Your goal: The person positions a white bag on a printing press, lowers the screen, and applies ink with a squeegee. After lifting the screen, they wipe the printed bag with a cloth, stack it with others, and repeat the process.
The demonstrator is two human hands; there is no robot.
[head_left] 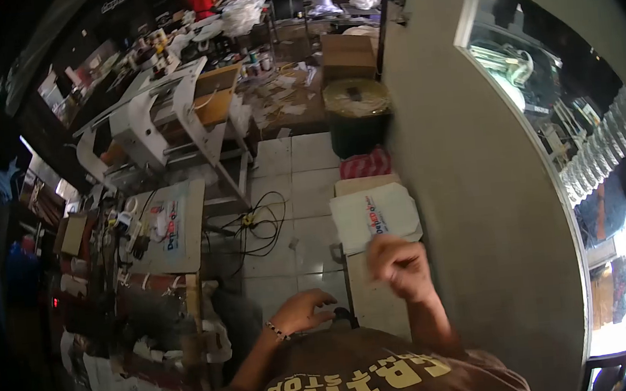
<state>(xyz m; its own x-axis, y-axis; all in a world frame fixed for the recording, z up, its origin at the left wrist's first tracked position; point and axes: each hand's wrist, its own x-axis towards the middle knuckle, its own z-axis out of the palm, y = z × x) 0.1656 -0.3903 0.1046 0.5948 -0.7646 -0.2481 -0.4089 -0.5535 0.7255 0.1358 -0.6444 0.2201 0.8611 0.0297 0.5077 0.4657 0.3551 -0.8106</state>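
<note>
Where the printed stack (351, 220) lay: narrow bench (376, 302)

Head view: left hand (305, 312), loosely open, held nothing visible. Right hand (403, 268), half-curled, appeared near the stack's closer edge; grip and contact could not be told. Step, as judged: handling beside the stack.

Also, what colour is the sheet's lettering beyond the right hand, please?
The lettering is red and blue, best in the head view.

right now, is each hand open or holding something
Left hand: open, fingers slightly bent, nothing seen in it
Right hand: fingers curled near the printed sheets; can't tell if it holds anything
</note>
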